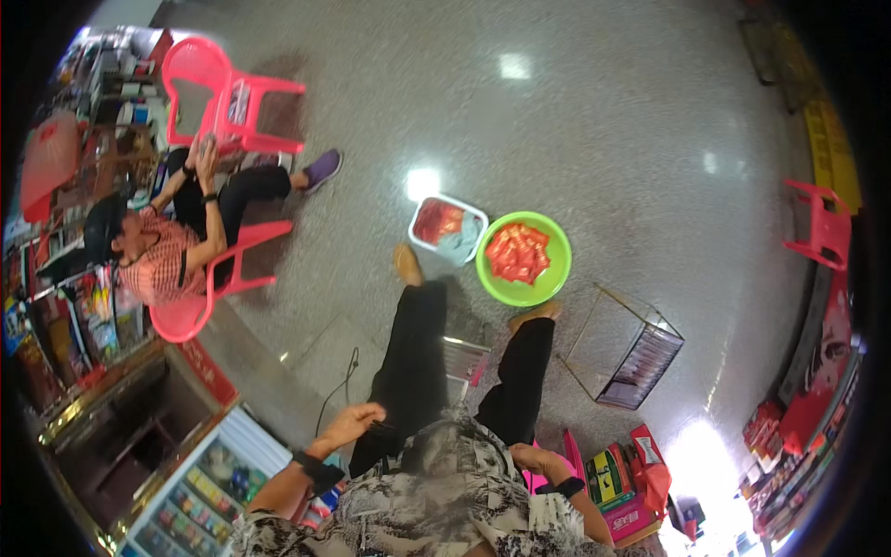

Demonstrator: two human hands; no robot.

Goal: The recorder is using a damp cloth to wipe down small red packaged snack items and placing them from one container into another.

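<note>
My left hand (349, 423) hovers over my left thigh. Its fingers are bent together, and a small dark thing shows at the fingertips, too small to name. A thin black cable (350, 371) runs along the floor beyond this hand. At my right hip is my right hand (536, 459), next to the bright pink plastic (573, 455) of what looks like a chair; its fingers are mostly hidden. Between my feet and beyond them stand a green basin (524, 295) with red packets (518, 253) and a white-rimmed tub (414, 229) holding reddish pieces and a grey-blue cloth-like thing.
A metal-framed rack (640, 367) stands right of my legs. Boxes and red bags (640, 473) are piled by my right elbow. At left another person (167, 260) sits on a pink chair (243, 260), beside a second pink chair (200, 65) and a glass display case (200, 492). Far right is another pink chair (821, 223).
</note>
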